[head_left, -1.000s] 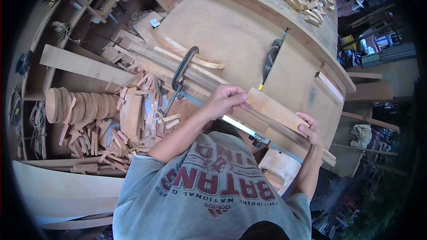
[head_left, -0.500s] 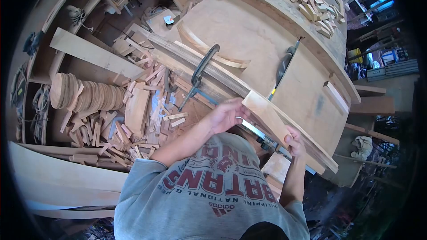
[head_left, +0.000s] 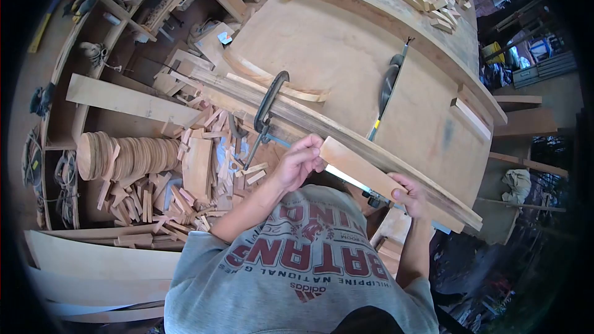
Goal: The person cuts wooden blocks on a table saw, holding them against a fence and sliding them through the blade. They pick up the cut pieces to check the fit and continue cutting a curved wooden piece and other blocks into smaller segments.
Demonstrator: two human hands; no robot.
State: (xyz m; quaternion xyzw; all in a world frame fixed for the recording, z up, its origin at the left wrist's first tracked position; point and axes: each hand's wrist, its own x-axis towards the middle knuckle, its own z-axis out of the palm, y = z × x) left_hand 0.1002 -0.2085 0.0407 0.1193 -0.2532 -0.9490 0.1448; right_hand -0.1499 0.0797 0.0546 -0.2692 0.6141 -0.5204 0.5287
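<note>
A short flat wooden board [head_left: 362, 166] is held in front of my chest, slanting down to the right. My left hand [head_left: 298, 162] pinches its left end between thumb and fingertips. My right hand [head_left: 409, 195] is closed around its right end, thumb on the near face. Just beyond the board runs a long wooden fence [head_left: 346, 125] across the worktable's near edge. A dark C-clamp [head_left: 272, 102] grips that fence left of my hands. Beneath the board, a metal rail [head_left: 349, 179] is partly hidden.
On the plywood table [head_left: 328, 43], a dark blade-like piece [head_left: 388, 86] stands along a slit. A curved wooden piece [head_left: 247, 74] lies behind the clamp. Wood offcuts [head_left: 148, 201] and stacked rounded pieces [head_left: 130, 156] fill the left side. More cut blocks [head_left: 433, 0] lie at the far end.
The board has turned and shifted slightly left and nearer to me. My left fingers, looser before, have closed on its left end. The whole view has shifted a little.
</note>
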